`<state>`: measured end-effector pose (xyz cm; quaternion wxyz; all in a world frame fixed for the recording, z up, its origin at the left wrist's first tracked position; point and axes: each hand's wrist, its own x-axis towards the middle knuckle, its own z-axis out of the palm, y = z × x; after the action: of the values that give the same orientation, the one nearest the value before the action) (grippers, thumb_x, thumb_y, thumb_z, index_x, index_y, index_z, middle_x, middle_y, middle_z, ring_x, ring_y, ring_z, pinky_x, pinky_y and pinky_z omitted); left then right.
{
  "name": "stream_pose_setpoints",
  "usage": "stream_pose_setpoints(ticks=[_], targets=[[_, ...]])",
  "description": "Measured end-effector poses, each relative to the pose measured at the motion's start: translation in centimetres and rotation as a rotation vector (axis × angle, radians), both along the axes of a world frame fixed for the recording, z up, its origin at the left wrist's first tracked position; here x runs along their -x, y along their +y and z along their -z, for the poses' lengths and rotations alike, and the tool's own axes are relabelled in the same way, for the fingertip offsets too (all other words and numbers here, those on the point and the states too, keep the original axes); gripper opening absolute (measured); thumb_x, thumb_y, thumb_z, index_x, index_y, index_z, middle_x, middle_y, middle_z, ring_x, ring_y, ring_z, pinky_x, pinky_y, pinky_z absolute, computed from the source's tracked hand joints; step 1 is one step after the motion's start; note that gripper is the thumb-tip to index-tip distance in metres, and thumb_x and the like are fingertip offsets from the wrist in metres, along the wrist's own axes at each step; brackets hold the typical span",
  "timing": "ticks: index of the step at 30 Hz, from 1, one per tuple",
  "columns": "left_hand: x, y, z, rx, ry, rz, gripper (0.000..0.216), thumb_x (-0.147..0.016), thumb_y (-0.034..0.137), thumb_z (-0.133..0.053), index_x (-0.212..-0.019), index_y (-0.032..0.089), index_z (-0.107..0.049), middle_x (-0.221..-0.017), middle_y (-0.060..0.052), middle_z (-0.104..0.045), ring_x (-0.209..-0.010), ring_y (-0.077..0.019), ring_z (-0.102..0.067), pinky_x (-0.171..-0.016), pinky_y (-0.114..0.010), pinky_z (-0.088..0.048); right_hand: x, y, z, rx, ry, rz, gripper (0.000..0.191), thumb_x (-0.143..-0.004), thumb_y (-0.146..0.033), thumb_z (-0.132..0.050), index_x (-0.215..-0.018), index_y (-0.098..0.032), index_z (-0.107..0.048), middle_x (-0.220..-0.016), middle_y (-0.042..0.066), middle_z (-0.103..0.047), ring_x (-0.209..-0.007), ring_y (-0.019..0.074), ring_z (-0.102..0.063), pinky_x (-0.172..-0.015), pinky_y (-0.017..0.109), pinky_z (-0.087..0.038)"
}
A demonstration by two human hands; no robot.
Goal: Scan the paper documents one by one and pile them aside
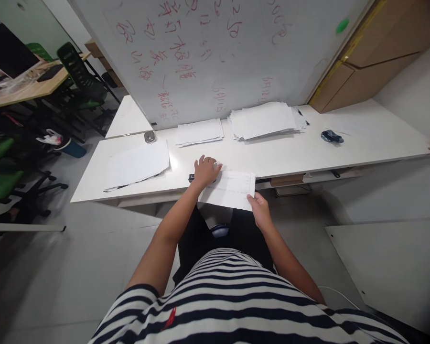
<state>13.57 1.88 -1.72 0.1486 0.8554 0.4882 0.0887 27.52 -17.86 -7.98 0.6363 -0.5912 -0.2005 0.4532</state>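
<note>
Printed sheets of paper [232,188] lie over the front edge of the white table, their near part sticking out past it. My right hand [260,209] is closed on their near right corner, thumb on top. At their left end my left hand [205,171] is spread out, palm down, over a black object that looks like a stapler [191,178]. Most of that object is hidden under the hand and wrist, so whether the paper sits in its jaws cannot be seen.
Paper stacks stand along the white table [286,155]: a left stack [139,165], a middle stack [199,132] and a thick right stack [263,120]. A small grey box [149,137] and a dark blue crumpled item [331,137] lie there too. Behind rise a whiteboard [243,62] and cardboard boxes [376,52].
</note>
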Motion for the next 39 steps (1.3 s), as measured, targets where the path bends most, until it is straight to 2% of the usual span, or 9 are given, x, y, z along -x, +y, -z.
stream_pose_setpoints(ticks=[4,10,17,34,39], targets=[[-0.08,-0.02,0.09,-0.012,0.011,0.001,0.046,-0.092,0.054,-0.031,-0.116,0.023,-0.056,-0.138,-0.010,-0.048,-0.140,-0.0333,-0.020,-0.112,-0.058,-0.015,0.00,-0.07,0.04,0.008,-0.002,0.000,0.037,-0.071,-0.047,-0.069,-0.095,-0.020,-0.067,-0.095,0.004,-0.073,-0.088,0.0228,-0.066,-0.080,0.035,-0.051],[-0.18,-0.04,0.32,-0.018,0.015,0.006,0.045,-0.092,0.052,-0.032,-0.116,0.023,-0.056,-0.137,-0.010,-0.049,-0.141,-0.0338,-0.018,-0.113,-0.060,-0.008,0.05,-0.04,0.19,-0.003,0.011,-0.007,0.039,-0.071,-0.048,-0.069,-0.097,-0.020,-0.066,-0.095,0.004,-0.073,-0.086,0.0229,-0.067,-0.082,0.037,-0.051],[-0.28,-0.07,0.57,-0.055,0.046,0.023,0.042,-0.095,0.041,-0.027,-0.118,0.022,-0.056,-0.137,-0.011,-0.048,-0.141,-0.0327,-0.019,-0.113,-0.060,-0.007,0.26,-0.04,0.29,0.008,-0.002,-0.007,0.039,-0.071,-0.049,-0.068,-0.097,-0.020,-0.067,-0.096,0.005,-0.073,-0.085,0.0226,-0.067,-0.079,0.035,-0.051],[-0.48,-0.22,0.48,-0.059,0.091,0.054,0.043,-0.095,0.040,-0.026,-0.120,0.020,-0.056,-0.136,-0.013,-0.049,-0.141,-0.0341,-0.019,-0.113,-0.062,-0.006,0.32,-0.13,-0.48,0.007,-0.011,0.016,0.038,-0.072,-0.050,-0.069,-0.095,-0.020,-0.067,-0.095,0.005,-0.073,-0.086,0.0245,-0.067,-0.081,0.038,-0.051],[-0.73,-0.54,0.33,-0.095,0.172,0.047,0.042,-0.095,0.039,-0.026,-0.121,0.022,-0.055,-0.137,-0.011,-0.049,-0.142,-0.0313,-0.019,-0.114,-0.060,-0.007,0.26,-0.23,-0.40,0.009,-0.035,0.005,0.043,-0.073,-0.052,-0.067,-0.100,-0.019,-0.066,-0.097,0.005,-0.073,-0.086,0.0245,-0.067,-0.079,0.039,-0.052]])
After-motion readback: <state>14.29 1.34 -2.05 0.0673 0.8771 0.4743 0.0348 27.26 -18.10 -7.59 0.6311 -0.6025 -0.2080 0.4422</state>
